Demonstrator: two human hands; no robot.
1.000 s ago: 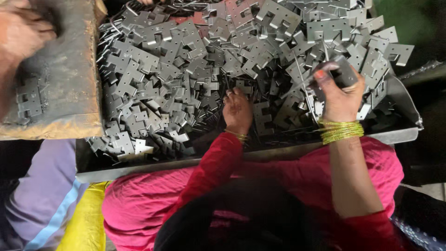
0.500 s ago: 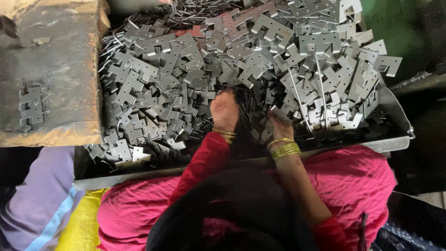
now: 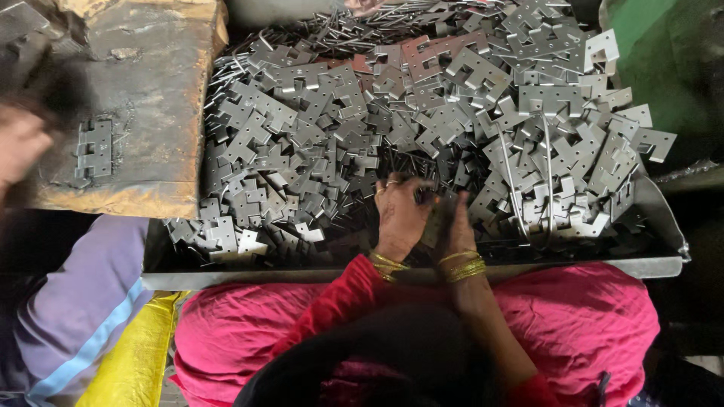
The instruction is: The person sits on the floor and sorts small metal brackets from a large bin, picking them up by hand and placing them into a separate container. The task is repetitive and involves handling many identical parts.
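Currently, both hands work side by side at the near edge of the metal tray [image 3: 648,265], just inside its front rim. The left hand [image 3: 400,215] lies palm down, with its fingers curled over a small dark metal piece [image 3: 417,192] at the fingertips; rings show on two fingers and gold bangles on the wrist. The right hand [image 3: 456,226] stands just beside it, touching or nearly touching, with fingers bent toward the same piece; whether it grips anything cannot be told, as the left hand and shadow hide its fingertips. Gold bangles also sit on this wrist.

The tray carries a deep heap of notched flat metal plates [image 3: 422,113], piled highest toward the far and right edges. Thin metal rods [image 3: 513,188] lie among the plates, right of the hands.

A worn wooden block [image 3: 143,98] overlaps the tray's left edge, with one assembled hinge [image 3: 94,148] resting on it. A blurred hand of another person [image 3: 19,147] is at the block's left side. A pink garment [image 3: 581,316] covers the lap below the tray.
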